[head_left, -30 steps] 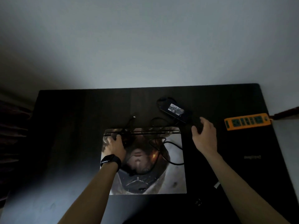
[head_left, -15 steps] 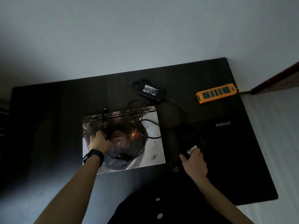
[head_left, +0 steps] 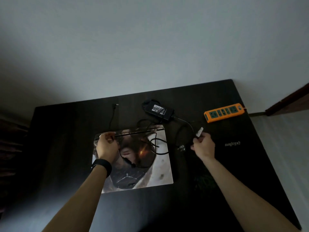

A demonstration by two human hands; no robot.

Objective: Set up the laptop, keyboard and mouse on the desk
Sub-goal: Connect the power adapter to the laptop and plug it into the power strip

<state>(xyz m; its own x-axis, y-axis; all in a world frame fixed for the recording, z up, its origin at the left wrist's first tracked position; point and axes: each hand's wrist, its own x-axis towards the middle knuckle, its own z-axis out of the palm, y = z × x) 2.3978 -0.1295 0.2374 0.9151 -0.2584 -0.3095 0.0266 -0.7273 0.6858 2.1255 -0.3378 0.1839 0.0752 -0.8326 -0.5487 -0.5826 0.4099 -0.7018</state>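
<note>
A closed laptop (head_left: 160, 168) with a printed picture on its lid lies in the middle of the dark desk (head_left: 66, 148). My left hand (head_left: 106, 146) pinches a thin black cable (head_left: 111, 119) over the laptop's far left corner; the cable's plug end lies farther back on the desk. My right hand (head_left: 203, 145) is to the right of the laptop, closed on a small white-tipped plug (head_left: 199, 131) with a dark cord. Black cords (head_left: 157, 143) loop across the lid. No keyboard or mouse can be made out in the dim light.
A black power brick (head_left: 158, 110) sits behind the laptop. An orange power strip (head_left: 224, 112) lies at the back right. A dark mat with pale lettering (head_left: 232, 144) covers the right side of the desk. The wall stands directly behind the desk.
My right hand lifted the white-tipped plug from the desk and moved it up and back, toward the power strip. My left hand shifted to the laptop's far left corner, holding the thin cable.
</note>
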